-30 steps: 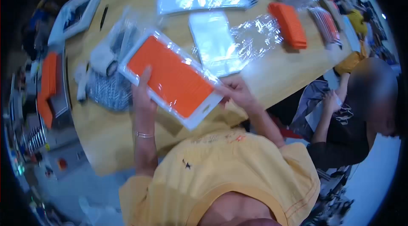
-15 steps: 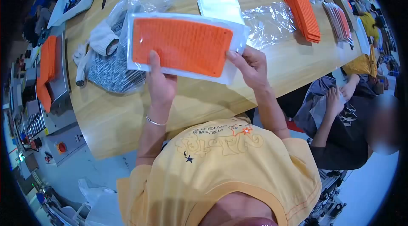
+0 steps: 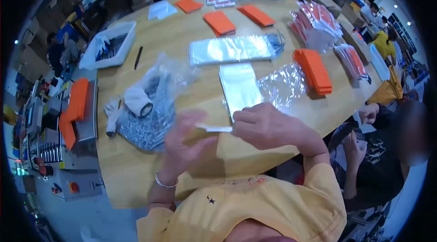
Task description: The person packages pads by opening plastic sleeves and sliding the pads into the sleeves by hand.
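My right hand (image 3: 266,126) is closed on a thin white piece (image 3: 214,128), seen edge-on, so I cannot tell whether it is the bagged orange pad. My left hand (image 3: 185,144), smeared by motion, has its thumb and fingers apart beside the free end of that piece. Just beyond my right hand lies a stack of clear plastic bags (image 3: 239,85). Left of my left hand, a clear bag of small metal pieces (image 3: 145,128) rests on the table, with a white glove (image 3: 137,101) on top.
Ribbed orange pads (image 3: 314,71) are fanned out at right beside crumpled clear film (image 3: 284,85). Behind are a long pack of bags (image 3: 232,51), packed orange goods (image 3: 316,23) and a black pen (image 3: 138,57). A white bin (image 3: 109,46) stands far left. A co-worker (image 3: 364,151) sits at right.
The bagged orange pad held flat in both hands no longer shows its face. My left hand has come off, my hands are lower, and the view has tilted up to more table.
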A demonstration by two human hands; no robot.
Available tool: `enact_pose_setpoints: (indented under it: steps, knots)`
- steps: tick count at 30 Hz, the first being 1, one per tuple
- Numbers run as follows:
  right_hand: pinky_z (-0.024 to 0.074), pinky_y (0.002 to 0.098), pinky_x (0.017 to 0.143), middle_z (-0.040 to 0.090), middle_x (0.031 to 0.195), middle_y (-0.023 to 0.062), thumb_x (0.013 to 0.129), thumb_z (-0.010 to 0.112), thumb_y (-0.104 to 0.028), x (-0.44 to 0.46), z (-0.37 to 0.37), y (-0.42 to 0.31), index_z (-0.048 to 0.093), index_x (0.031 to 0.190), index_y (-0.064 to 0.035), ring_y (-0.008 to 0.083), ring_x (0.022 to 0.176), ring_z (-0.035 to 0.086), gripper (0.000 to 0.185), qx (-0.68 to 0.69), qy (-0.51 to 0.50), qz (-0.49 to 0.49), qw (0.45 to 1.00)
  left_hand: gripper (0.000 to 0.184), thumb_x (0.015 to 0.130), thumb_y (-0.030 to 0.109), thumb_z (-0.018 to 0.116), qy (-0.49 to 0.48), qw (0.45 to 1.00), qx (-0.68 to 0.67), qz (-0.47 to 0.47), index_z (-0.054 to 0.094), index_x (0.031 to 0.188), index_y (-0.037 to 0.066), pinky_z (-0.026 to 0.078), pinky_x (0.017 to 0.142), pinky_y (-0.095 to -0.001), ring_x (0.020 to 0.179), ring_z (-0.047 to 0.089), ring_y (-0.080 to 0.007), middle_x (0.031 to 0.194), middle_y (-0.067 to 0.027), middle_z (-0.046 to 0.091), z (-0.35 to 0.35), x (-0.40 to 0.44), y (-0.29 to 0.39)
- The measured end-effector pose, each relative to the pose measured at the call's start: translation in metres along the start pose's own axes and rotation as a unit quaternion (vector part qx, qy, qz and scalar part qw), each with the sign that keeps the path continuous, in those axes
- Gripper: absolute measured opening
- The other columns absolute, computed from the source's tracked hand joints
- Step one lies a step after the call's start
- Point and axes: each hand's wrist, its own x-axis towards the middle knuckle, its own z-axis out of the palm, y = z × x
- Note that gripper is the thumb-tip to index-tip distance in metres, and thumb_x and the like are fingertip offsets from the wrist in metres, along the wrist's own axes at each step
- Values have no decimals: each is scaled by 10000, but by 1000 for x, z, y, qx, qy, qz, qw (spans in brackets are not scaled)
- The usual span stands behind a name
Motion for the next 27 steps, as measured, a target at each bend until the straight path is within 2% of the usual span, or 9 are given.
enact_pose_setpoints:
  steps: [2,4,10,15,19,21,24,27]
  knots:
    - [329,306,443,431,677,34,748,605,-29,2,1,0,500,738,-68,195,489,408,113,-6,17,11,1000,191,701,-1,720,-78,988,-132,-34,655,881,-1,458,677,-243,718,577,-177,849,-75,649,3,-3,-9]
    - [338,300,446,408,665,37,738,614,-34,3,5,1,499,749,-69,197,503,410,120,-5,33,27,999,157,722,2,713,-167,949,-258,-73,650,866,3,447,661,-240,710,569,-174,853,-74,649,6,-6,-17]
    - [333,308,442,415,667,37,744,622,-42,-2,9,10,490,730,-69,193,492,410,135,47,50,35,997,146,720,-58,664,-138,942,-292,-89,640,844,16,437,611,-252,666,546,-168,827,-77,641,18,-7,-18]
    - [326,301,443,452,659,37,790,607,-5,-2,10,17,478,695,-63,192,474,420,170,75,57,23,995,136,726,-69,653,-103,949,-297,-34,636,835,10,424,589,-249,649,533,-158,809,-73,636,23,-5,-18]
    - [329,323,447,438,643,40,774,626,-59,-3,15,23,466,694,-70,221,474,421,179,106,55,20,993,120,739,-60,646,-100,962,-241,-86,636,843,1,430,592,-243,655,544,-164,814,-80,638,20,-5,-10]
    - [350,333,452,462,631,48,773,627,-72,-4,15,24,467,674,-70,250,470,436,188,100,43,51,993,114,743,-58,643,-102,961,-240,-94,636,841,-1,431,595,-242,655,544,-164,812,-81,638,22,-6,-11]
    - [360,317,455,476,646,57,802,623,-47,1,9,20,479,678,-62,234,485,435,190,49,57,36,997,93,754,-51,635,-103,960,-229,-127,637,834,-5,433,606,-241,654,543,-164,808,-84,639,25,-6,-15]
    - [374,326,460,466,631,59,782,625,-55,3,16,18,432,655,-69,243,487,450,231,46,61,35,996,66,767,-42,629,-134,948,-282,-56,638,820,-5,426,610,-244,636,521,-155,791,-80,638,34,-5,-19]
